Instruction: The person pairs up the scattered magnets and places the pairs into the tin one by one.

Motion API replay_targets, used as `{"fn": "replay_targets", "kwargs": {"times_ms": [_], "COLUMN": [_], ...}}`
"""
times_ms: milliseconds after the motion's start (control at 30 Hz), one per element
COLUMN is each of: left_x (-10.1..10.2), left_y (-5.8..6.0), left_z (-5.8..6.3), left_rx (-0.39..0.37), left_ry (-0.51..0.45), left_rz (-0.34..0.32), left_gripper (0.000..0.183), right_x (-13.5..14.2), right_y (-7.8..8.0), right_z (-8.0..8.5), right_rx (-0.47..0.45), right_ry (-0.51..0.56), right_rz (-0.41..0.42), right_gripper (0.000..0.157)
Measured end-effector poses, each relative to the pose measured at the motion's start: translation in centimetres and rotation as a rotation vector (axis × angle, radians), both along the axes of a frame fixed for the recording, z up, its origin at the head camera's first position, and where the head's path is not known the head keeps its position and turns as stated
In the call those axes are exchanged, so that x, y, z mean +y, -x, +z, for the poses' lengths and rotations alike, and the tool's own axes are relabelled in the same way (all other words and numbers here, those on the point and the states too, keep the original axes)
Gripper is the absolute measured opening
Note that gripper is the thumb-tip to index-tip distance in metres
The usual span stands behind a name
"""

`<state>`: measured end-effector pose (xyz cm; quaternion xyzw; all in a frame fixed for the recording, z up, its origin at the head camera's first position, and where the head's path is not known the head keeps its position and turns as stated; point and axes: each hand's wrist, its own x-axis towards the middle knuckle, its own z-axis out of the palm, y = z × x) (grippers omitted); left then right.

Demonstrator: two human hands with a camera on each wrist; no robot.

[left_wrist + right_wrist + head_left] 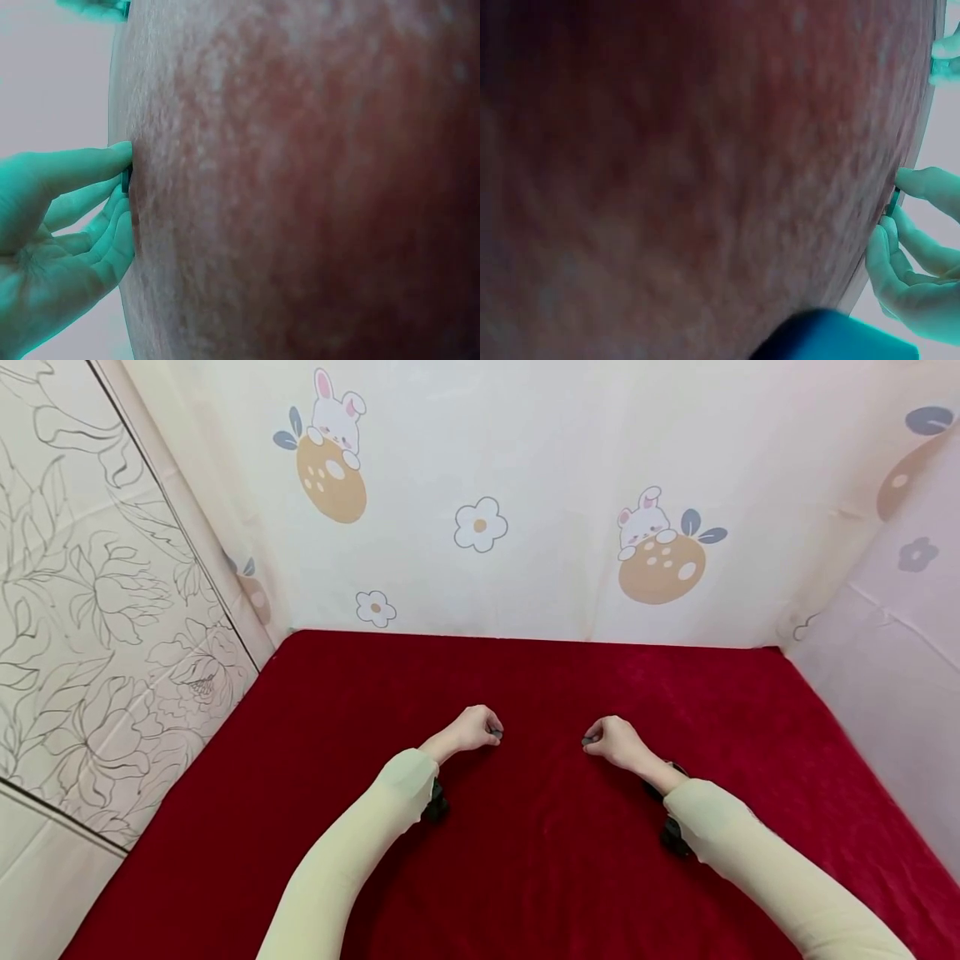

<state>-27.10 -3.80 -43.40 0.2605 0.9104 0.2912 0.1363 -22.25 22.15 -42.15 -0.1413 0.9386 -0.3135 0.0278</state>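
Over the middle of the red cloth, my left hand (pixel 475 728) pinches a small flat dark grey piece (pixel 495 734) between thumb and fingers. A similar small grey piece (pixel 588 740) is pinched by my right hand (pixel 617 742), a short way to the right. The two hands face each other with a gap of cloth between them. In the left wrist view the dark piece (pixel 125 180) shows as a thin edge close to the cloth. The right wrist view shows the other piece (pixel 892 201) between thumb and fingertips, also low by the cloth. What kind of pieces they are cannot be made out.
Red velvety cloth (pixel 540 877) covers the table. A white curtain (pixel 555 460) with rabbits and flowers hangs behind it, and a panel with line-drawn flowers (pixel 105 610) stands at left. Black wrist devices (pixel 437 802) sit under both pale sleeves.
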Motion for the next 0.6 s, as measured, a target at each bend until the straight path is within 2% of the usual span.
{"fn": "replay_targets", "kwargs": {"times_ms": [233,600], "left_x": [0.5,2.9], "left_y": [-0.4,-1.4], "left_z": [0.0,0.3], "left_rx": [-0.007,0.001], "left_ry": [-0.025,0.024], "left_rz": [-0.044,-0.107], "left_gripper": [0.02,0.019], "right_x": [-1.1,-3.1], "right_y": [-0.9,-1.3], "right_z": [-0.2,0.4], "right_rx": [0.02,-0.023], "right_ry": [0.013,0.032], "right_rz": [0.025,0.087], "right_gripper": [0.012,0.012]}}
